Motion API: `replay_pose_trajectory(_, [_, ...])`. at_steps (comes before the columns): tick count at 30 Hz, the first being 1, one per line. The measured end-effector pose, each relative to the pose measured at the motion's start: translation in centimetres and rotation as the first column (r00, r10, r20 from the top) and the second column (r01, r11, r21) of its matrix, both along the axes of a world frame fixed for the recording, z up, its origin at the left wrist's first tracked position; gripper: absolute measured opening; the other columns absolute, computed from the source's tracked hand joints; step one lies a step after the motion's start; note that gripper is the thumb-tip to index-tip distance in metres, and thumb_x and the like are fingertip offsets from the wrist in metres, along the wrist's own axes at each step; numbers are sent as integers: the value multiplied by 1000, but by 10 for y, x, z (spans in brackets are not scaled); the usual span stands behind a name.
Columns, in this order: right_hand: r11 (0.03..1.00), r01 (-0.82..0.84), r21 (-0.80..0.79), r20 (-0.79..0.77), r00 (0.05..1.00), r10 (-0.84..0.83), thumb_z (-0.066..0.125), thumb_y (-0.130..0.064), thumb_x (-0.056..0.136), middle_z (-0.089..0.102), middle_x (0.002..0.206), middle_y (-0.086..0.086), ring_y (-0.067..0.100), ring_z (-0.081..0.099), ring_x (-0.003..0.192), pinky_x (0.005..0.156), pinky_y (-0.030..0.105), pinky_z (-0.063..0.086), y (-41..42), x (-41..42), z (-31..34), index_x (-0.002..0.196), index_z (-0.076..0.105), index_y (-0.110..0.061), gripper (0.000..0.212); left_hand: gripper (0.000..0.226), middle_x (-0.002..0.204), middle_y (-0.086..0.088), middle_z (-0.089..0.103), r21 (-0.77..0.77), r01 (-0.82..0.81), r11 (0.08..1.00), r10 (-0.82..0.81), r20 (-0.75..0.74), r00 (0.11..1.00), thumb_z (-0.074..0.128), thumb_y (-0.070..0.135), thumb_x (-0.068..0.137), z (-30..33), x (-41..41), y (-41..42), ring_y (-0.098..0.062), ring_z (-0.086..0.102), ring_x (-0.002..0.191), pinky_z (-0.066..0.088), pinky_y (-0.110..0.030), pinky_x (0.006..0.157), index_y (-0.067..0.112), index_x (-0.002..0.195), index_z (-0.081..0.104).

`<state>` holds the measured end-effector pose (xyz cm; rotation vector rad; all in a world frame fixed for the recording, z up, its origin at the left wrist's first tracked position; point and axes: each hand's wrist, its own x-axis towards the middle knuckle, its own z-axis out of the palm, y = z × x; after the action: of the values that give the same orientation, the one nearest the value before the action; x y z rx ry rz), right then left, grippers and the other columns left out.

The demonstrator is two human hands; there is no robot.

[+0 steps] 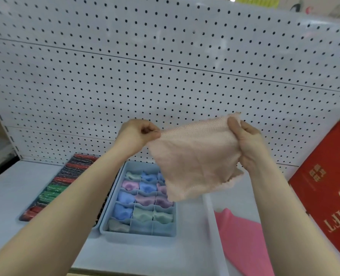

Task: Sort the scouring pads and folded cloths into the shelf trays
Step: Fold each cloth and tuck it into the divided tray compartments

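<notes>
- Pink cloth lies flat, nearest, on the shelf's right.
- Both hands hold a peach cloth up: left hand pinches one corner, right hand grips the other.
- It hides part of the blue tray of folded cloths.
- Pad tray left; red box right; pegboard behind.

shelf bears blue tray; dark tray; pink cloth

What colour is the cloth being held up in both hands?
Pale peach-pink, seen in the head view: the cloth hangs between the left hand and right hand.
</notes>
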<state>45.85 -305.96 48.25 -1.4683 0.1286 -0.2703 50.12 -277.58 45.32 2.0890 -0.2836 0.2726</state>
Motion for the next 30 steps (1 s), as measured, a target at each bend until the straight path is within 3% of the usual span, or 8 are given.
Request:
replay_pose_trajectory(3, [997,-75,30,35,997,74,70,-36,90,76,94,5,19,71,86,77,31,56,0,-2,-2,82,77,-15,23,17,80,23,66,113,-88,990,88,2,996,71,26,87,-7,1,4,7,58,70,39,-9,60,40,77,68])
replay_pose_trajectory(5, [959,-276,-61,73,957,280,65,-36,92,72,91,7,21,66,85,81,33,48,-1,-7,-5,90,74,-12,26,15,88,13,62,125,-177,976,177,12,984,68,28,88,-12,3,5,1,54,71,38,-18,61,40,79,67])
replay_pose_trajectory(8, [759,-628,-172,-45,775,631,65,-36,89,69,77,0,12,61,69,66,20,48,8,-20,-11,88,76,-13,25,15,92,5,61,52,-225,973,226,-6,974,65,26,91,-14,2,1,-9,57,74,47,-27,68,38,84,71])
replay_pose_trajectory(11, [634,-733,-246,-131,674,728,66,-21,90,68,75,-4,8,58,68,64,19,46,24,-24,-20,82,76,-16,14,32,91,5,68,-104,-105,989,101,-41,994,57,10,94,-9,-3,-10,-17,68,76,57,-30,75,35,84,74])
replay_pose_trajectory(15, [761,-602,-242,-45,790,611,76,-19,82,71,82,-7,6,60,76,71,20,47,39,-21,-26,78,76,-21,4,40,89,19,72,-233,111,966,-122,-31,992,53,0,93,4,-17,-26,5,59,60,46,-9,64,32,82,75])
replay_pose_trajectory(22, [923,-322,-209,184,914,360,82,-12,77,73,83,2,10,67,79,72,19,51,55,-13,-25,78,74,-19,10,20,96,3,76,-336,321,886,-356,-48,933,59,0,93,23,-38,-40,-9,70,88,51,-20,83,13,95,74])
replay_pose_trajectory(27, [955,-152,-256,214,954,209,85,-23,75,66,86,-4,16,55,64,55,17,41,62,-10,-23,83,64,-25,23,34,72,-16,53,-380,357,853,-413,-75,907,55,11,97,25,-37,-40,-16,31,46,25,-18,38,26,128,58])
replay_pose_trajectory(30, [950,-147,-275,205,957,207,83,-24,77,68,96,-6,12,61,66,62,18,49,62,-10,-24,100,68,-27,27,57,92,0,74,-346,387,855,-427,-45,903,74,19,85,23,-38,-40,-5,61,56,46,-13,53,33,134,48])
